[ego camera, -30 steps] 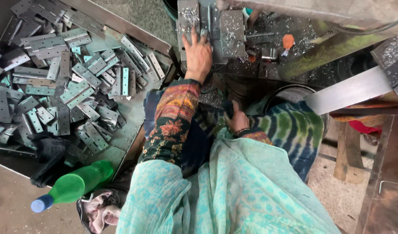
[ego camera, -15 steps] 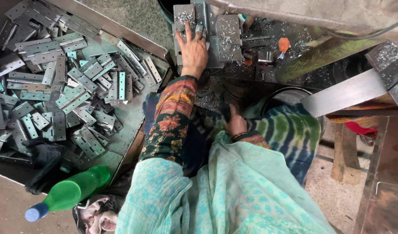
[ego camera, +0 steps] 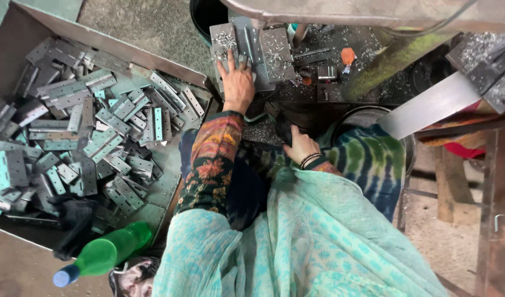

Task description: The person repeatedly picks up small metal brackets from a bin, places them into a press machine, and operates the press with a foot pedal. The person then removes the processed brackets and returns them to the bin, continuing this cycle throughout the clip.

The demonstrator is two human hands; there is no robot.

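My left hand (ego camera: 237,81) lies flat on a grey metal plate (ego camera: 224,38) on the machine bed (ego camera: 277,47), fingers spread and pressing down. Metal shavings cover the plates around it. My right hand (ego camera: 298,145) is lower, near my lap, closed around a dark handle (ego camera: 281,127) beneath the machine. A patterned sleeve covers my left arm, and bangles ring my right wrist. A pale green scarf drapes over my lap.
A large tray (ego camera: 153,58) on the left holds several grey metal hinge plates (ego camera: 98,137). A green plastic bottle (ego camera: 104,254) with a blue cap lies at lower left. A steel bar (ego camera: 434,107) slants at right. A wooden stool (ego camera: 456,181) stands at right.
My left hand stays on the plate with little shift. The view has tilted slightly, moving everything a bit lower in frame.
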